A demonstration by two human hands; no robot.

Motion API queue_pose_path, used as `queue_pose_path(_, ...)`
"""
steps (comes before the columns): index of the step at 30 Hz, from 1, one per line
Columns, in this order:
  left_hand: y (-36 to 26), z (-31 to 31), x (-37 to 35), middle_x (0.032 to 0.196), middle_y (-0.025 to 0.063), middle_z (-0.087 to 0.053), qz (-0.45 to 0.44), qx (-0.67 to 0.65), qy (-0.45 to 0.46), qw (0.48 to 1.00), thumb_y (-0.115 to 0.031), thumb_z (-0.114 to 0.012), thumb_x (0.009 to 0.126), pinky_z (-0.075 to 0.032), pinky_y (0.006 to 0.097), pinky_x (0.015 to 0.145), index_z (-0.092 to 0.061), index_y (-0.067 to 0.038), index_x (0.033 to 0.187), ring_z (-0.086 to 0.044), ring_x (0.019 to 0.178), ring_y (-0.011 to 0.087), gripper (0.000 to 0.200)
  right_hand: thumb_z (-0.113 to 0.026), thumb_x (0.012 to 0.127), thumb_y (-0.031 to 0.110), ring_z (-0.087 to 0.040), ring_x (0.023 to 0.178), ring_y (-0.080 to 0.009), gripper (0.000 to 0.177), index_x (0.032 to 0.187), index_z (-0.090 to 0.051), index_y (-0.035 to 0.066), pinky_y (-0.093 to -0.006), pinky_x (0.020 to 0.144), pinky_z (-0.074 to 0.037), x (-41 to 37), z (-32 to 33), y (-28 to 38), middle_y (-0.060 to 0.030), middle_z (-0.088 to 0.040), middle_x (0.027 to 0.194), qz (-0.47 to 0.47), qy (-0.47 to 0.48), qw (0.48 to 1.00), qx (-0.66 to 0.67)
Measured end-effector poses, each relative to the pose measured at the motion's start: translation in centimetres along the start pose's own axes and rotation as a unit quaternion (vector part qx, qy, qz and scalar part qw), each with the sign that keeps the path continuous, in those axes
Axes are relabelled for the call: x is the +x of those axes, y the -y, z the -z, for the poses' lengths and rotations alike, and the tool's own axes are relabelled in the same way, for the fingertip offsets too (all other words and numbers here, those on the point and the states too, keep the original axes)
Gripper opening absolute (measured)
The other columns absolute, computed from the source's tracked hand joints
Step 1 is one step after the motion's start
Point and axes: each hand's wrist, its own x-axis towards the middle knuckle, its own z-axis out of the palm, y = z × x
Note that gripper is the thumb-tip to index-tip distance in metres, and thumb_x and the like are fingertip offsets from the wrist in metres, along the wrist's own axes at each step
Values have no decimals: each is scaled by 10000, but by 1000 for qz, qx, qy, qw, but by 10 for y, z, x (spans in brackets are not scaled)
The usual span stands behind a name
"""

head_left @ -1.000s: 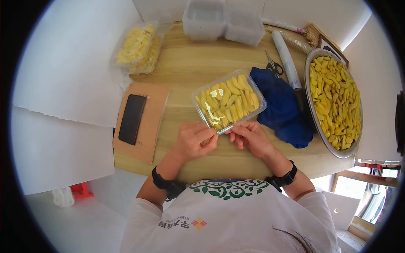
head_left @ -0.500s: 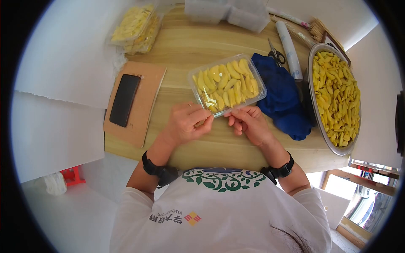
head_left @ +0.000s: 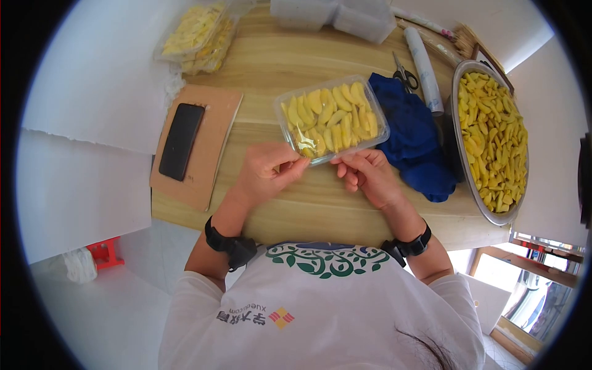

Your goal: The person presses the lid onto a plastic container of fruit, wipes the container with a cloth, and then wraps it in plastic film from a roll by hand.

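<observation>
A clear plastic container (head_left: 332, 117) filled with rows of yellow fruit slices lies slightly askew on the wooden table. Its clear top catches glare at the near left corner. At that corner my left hand (head_left: 269, 171) pinches the edge between thumb and bent fingers. My right hand (head_left: 368, 175) has thumb and forefinger closed on the near edge, a little right of the left hand, with the other fingers curled under. A dark blue cloth (head_left: 410, 135) lies crumpled just right of the container.
At the right stands a large metal basin (head_left: 456, 123) heaped with yellow slices. Scissors (head_left: 405, 75) and a white roll (head_left: 423, 71) lie behind the cloth. Packed containers (head_left: 197, 40) are stacked back left; clear boxes (head_left: 364, 21) stand behind. A phone (head_left: 182, 142) rests on brown cardboard (head_left: 206, 166).
The whole view has shifted slightly. My left hand has turned a little at the container's corner; both hands keep their pinch at the near edge.
</observation>
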Motion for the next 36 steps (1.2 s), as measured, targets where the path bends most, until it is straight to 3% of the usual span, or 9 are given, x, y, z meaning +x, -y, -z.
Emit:
queue_pose_path(9,4,0,1,541,48,-488,-4,-21,-11,1000,-9,-717,753,-344,294,438,-587,-39,654,-466,460,157,167,-590,933,162,-510,510,-55,222,956,-698,-30,-203,459,-417,0,0,0,-52,-649,719,-5,-15,1000,20)
queue_pose_path(14,8,0,2,526,46,-464,-124,86,-2,989,30,-735,684,-331,320,419,-582,-47,666,-453,439,183,172,-584,940,161,-502,508,-51,222,961,-702,-26,-199,458,-408,1,0,-1,-50,-650,720,6,-17,1000,10)
queue_pose_path(21,9,-5,-1,528,27,-461,-153,119,-23,981,-3,-743,712,-341,301,420,-569,-81,675,-472,442,174,193,-592,937,169,-497,509,-56,231,950,-699,-36,-206,452,-406,1,-1,3,-55,-646,715,-2,-11,1000,18)
queue_pose_path(23,8,-7,-7,553,14,-521,-4,-43,-44,998,-18,-713,773,-364,265,436,-592,-54,713,-516,474,112,139,-587,941,201,-496,510,-59,264,917,-695,-39,-211,448,-404,-2,6,12,-58,-641,709,-12,-20,999,-23)
queue_pose_path(24,6,-5,-8,553,14,-521,-5,-44,-46,998,-18,-713,773,-364,265,436,-592,-54,713,-516,474,112,139,-582,945,234,-496,510,-62,303,883,-690,-42,-215,443,-403,-3,11,17,-60,-636,704,-24,-28,997,-61)
queue_pose_path(26,3,1,-8,547,6,-505,119,-151,-103,976,-51,-644,867,-364,233,433,-584,-26,754,-543,506,87,130,-565,953,271,-485,505,-64,342,841,-671,-35,-221,439,-401,-8,24,26,-52,-613,679,0,-47,996,-71)
queue_pose_path(28,10,2,-4,558,3,-506,165,-192,-122,960,-98,-620,899,-369,220,440,-578,-26,774,-549,513,89,151,-548,961,308,-475,500,-65,387,799,-652,-28,-227,434,-399,-10,30,33,-44,-590,653,22,-63,995,-80)
queue_pose_path(30,16,6,0,569,0,-506,211,-231,-141,939,-145,-596,931,-374,206,446,-571,-26,794,-554,521,91,184,-515,975,350,-446,489,-65,429,764,-608,-12,-234,428,-393,-12,31,39,-22,-529,605,35,-164,983,-78)
queue_pose_path(36,21,8,2,592,15,-513,334,-259,-51,905,-316,-530,979,-397,211,445,-546,-43,816,-557,513,112,319,-508,992,285,-434,491,-56,301,841,-596,40,-225,443,-396,-5,31,30,4,-511,670,93,-174,974,-110)
